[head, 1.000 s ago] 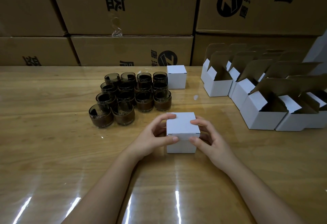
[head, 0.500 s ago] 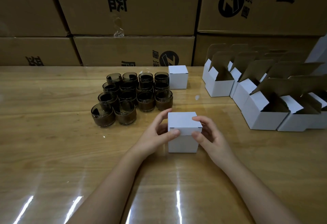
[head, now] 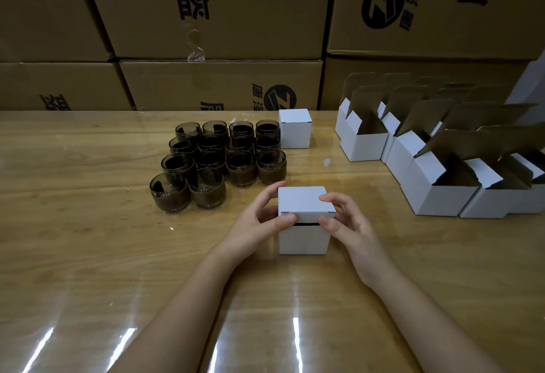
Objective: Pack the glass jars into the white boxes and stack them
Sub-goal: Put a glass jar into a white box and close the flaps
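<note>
I see both of my hands on one white box [head: 303, 237], which stands on the worktop [head: 88, 240] directly between them. My left hand [head: 256, 225] is curled round the box's left upper corner, thumb tip pressed on the front edge of the lid and fingers reaching up past the far side. My right hand [head: 351, 226] mirrors it on the right upper corner, thumb on the lid's front edge and a fingertip resting on top. The lid is folded down but not fully seated: a thin dark gap shows along the front under its flap. I cannot tell what is inside.

Just beyond my left hand sits a tight cluster of dark glass jars [head: 224, 163], upright in rows and touching one another. Beyond both hands, right beside the jars' far right corner, stands a closed box [head: 295, 130]. Out past my right hand, well apart from it, open boxes [head: 364, 144] stand in rows with their brown-lined flaps raised. Behind everything, brown cartons [head: 221, 7] with black print are stacked at the far edge of the worktop.
</note>
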Available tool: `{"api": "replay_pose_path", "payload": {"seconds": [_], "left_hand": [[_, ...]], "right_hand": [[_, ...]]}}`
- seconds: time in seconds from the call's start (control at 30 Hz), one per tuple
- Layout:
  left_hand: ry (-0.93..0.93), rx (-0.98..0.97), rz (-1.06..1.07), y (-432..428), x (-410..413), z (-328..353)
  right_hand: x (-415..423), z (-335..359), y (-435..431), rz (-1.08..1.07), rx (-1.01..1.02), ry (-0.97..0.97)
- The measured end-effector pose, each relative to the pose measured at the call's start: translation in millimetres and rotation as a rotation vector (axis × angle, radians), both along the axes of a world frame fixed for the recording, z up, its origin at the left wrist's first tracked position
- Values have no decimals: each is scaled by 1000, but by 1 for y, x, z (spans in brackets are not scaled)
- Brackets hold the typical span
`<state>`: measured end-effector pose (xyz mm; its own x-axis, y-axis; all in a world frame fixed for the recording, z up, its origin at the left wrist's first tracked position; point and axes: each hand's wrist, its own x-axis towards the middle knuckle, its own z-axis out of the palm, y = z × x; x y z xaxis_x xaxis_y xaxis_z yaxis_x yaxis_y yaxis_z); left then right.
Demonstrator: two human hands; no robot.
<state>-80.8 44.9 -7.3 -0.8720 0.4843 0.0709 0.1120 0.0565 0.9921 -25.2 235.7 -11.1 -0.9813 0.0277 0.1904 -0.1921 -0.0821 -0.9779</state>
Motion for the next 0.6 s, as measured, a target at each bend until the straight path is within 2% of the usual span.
{"api": "replay_pose_path", "payload": {"seconds": [0.23, 0.6], "left_hand": [[-33, -14, -12, -2, 3, 4], [2, -74, -1, 2, 0, -4]], "right_hand": [[2, 0, 1, 44, -48, 4], [1, 0, 2, 33, 17, 7]]}}
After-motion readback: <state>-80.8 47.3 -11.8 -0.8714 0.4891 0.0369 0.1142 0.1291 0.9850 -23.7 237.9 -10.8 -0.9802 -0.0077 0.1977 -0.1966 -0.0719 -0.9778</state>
